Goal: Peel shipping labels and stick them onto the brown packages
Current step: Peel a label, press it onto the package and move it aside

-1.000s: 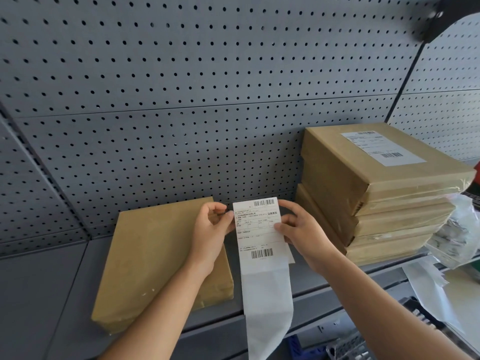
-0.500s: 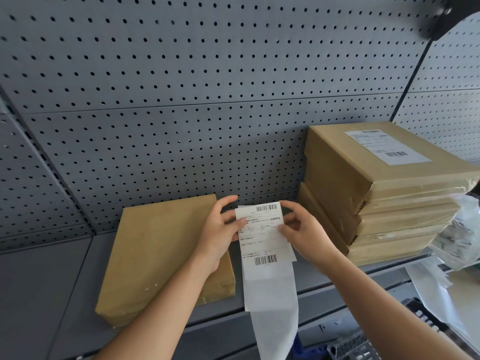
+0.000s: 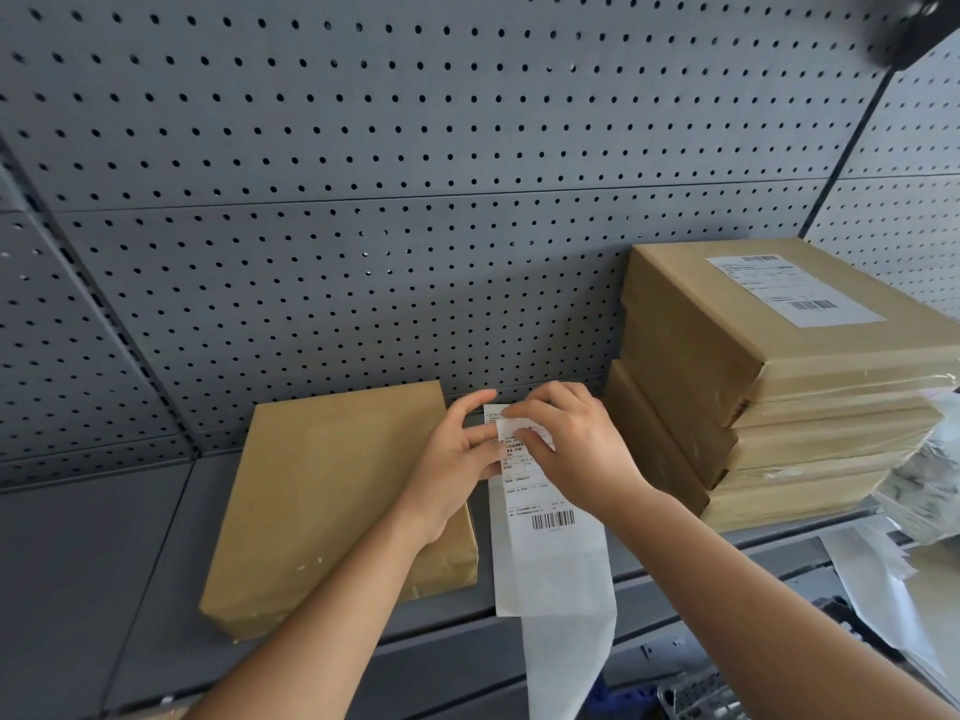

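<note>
Nearest me, a tail of bare backing paper (image 3: pixel 566 662) hangs down over the front lip of the grey shelf (image 3: pixel 93 537). Above it the shipping label (image 3: pixel 545 517) is held between both hands, just beside the unlabelled brown package (image 3: pixel 332 491). The left hand (image 3: pixel 457 454) pinches the label's left edge near the top. The right hand (image 3: pixel 576 449) has its fingertips closed on the top corner, which looks lifted off the backing. To my eye the peel is only starting. It would go best drawn low and slow, with the left hand pinning the backing so the label neither tears nor curls onto itself. Further back on the right stands a stack of packages (image 3: pixel 769 433), the top one bearing a stuck label (image 3: pixel 795 288), against the pegboard wall (image 3: pixel 363 200).
</note>
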A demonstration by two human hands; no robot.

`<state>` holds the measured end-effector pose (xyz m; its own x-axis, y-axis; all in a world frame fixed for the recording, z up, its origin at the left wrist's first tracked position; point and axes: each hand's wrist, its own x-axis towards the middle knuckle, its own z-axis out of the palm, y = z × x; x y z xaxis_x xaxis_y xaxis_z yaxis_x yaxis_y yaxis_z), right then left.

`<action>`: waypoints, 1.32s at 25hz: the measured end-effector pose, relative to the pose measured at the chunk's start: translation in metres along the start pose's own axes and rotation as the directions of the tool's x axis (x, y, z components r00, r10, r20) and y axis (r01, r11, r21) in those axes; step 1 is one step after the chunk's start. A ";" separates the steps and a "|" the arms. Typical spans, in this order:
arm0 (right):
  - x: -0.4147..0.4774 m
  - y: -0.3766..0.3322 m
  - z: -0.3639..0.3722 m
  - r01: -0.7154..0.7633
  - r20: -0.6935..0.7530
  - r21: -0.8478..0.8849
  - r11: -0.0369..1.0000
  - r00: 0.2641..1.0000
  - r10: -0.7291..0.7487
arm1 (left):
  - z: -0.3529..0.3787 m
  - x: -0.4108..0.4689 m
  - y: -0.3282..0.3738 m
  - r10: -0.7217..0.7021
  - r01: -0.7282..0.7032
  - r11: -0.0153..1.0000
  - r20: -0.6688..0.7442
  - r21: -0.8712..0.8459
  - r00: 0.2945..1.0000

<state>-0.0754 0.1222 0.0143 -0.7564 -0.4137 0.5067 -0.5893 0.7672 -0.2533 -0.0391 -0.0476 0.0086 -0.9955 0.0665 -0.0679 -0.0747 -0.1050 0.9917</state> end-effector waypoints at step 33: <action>0.004 -0.005 0.012 0.068 -0.068 0.102 0.992 0.996 -0.061 | -0.012 0.019 -0.004 -0.136 0.104 0.959 -0.110 -0.262 0.984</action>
<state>-0.0791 0.1111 0.0078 -0.6979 -0.4254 0.5762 -0.6652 0.6833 -0.3011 -0.0580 -0.0582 0.0017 -0.9763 -0.0296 -0.2143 -0.1902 -0.3543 0.9156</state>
